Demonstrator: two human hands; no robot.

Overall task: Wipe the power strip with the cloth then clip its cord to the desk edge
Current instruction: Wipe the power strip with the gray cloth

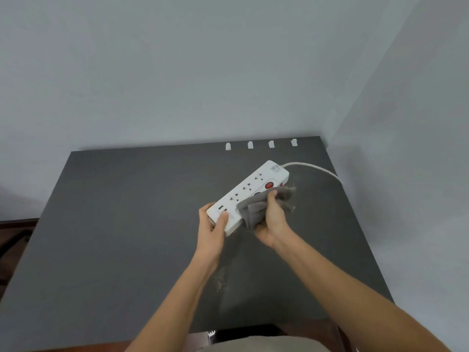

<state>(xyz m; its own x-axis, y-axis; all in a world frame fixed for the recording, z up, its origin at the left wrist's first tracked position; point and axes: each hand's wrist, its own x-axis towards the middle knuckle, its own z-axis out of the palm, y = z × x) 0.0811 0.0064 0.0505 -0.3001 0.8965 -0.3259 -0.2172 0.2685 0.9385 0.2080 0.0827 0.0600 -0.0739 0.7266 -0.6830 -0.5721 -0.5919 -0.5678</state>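
A dark grey desk sits in a corner of pale walls. Over its middle right, the left hand grips the near end of a white power strip, thumb on top beside the USB ports. The right hand presses a bunched grey cloth against the strip's right side, partly covering a row of red switches. The strip's white cord curves away from its far end toward the desk's right edge. Four small white clips line the desk's far edge.

Bare desk left and near — clips, walls behind, right.
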